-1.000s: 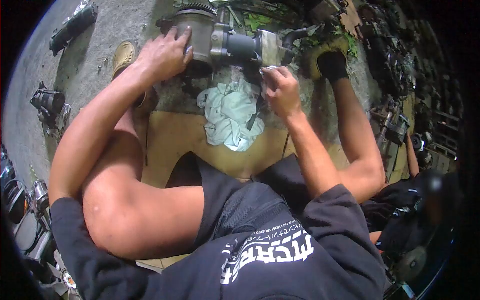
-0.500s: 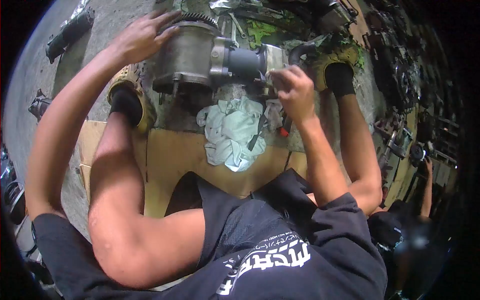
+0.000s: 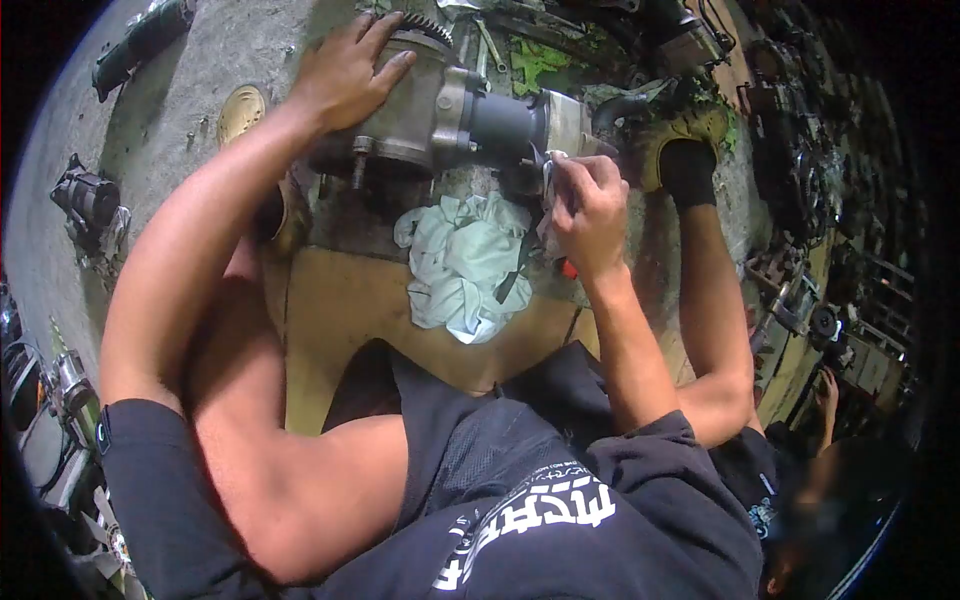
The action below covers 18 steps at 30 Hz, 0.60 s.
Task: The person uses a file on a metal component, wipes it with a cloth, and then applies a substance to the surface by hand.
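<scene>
My left hand (image 3: 350, 78) lies with its fingers spread on top of a grey cylindrical metal housing (image 3: 400, 125), beside a toothed gear (image 3: 425, 28) at its far end. From the housing's right side runs a dark tube section (image 3: 500, 125), which ends in a pale, flat-faced part (image 3: 565, 118). My right hand (image 3: 592, 205) is closed in a pinch just below that part; a small pale scrap shows at the fingertips, too little to name. A crumpled whitish cloth (image 3: 465, 260) rests below the tube, with a dark strip (image 3: 515, 270) across it.
Brown cardboard (image 3: 340, 310) covers the floor between my legs. A wrench (image 3: 490, 45) lies behind the housing. Dark machine parts (image 3: 90, 195) sit at the left, and more metal parts (image 3: 800, 290) crowd the right. Another person's arm (image 3: 828, 400) shows at lower right.
My left hand has come down onto the housing, which appears turned slightly and shifted right. My right hand has moved a little lower. The other person's arm has lowered.
</scene>
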Motion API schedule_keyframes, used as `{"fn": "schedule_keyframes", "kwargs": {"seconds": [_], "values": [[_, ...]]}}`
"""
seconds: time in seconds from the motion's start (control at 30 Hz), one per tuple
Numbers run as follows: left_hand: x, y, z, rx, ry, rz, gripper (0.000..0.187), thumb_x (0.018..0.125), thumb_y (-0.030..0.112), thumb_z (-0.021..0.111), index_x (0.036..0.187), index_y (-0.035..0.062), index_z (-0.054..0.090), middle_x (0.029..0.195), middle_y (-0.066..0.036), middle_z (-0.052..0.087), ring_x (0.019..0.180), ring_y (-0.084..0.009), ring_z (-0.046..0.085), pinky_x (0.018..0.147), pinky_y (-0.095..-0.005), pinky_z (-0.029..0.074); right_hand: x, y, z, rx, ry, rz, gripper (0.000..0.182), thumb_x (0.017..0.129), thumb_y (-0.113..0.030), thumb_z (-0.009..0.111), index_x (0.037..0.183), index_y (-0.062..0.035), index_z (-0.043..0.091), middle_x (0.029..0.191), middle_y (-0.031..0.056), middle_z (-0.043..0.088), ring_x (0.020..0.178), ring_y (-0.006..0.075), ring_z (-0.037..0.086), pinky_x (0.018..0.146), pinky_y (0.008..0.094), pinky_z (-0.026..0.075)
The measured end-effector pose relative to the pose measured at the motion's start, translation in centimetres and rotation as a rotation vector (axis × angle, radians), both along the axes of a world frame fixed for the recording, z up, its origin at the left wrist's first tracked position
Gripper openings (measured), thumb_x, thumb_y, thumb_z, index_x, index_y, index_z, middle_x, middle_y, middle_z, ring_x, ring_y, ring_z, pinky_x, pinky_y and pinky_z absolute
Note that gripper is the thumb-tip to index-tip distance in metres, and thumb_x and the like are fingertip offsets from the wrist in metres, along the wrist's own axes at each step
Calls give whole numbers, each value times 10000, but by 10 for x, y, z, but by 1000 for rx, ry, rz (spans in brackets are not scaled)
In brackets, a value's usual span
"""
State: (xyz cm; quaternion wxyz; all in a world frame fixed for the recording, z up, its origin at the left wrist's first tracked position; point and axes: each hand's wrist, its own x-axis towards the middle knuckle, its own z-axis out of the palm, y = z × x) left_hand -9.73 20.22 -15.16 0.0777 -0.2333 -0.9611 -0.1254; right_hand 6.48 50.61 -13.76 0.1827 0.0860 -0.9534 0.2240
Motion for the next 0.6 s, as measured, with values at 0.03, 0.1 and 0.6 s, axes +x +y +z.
{"fn": "schedule_keyframes", "kwargs": {"seconds": [0.03,0.1,0.6], "values": [[-1,-1,1,-1,5,0,647,1010,512,494,1522,127,405,1495,-249,458,1362,-433,459,1135,-476,386,0,2,-2,14,-7,0,263,777,-60,693,1034,-87,740,929,115,632,907,315,619,782,428,466],[-3,0,5,-21,-58,-18,655,1011,519,490,1529,129,396,1499,-263,447,1370,-439,450,1141,-475,379,-10,7,-5,31,-6,18,338,707,-84,689,1041,-88,741,970,97,635,987,301,605,819,455,441],[63,19,40,-47,-99,-363,585,975,435,603,1477,158,488,1544,-175,425,1467,-370,335,1224,-514,222,10,4,-12,-78,-19,-81,191,813,-150,694,992,-116,751,970,98,625,967,313,584,828,462,453]]}}
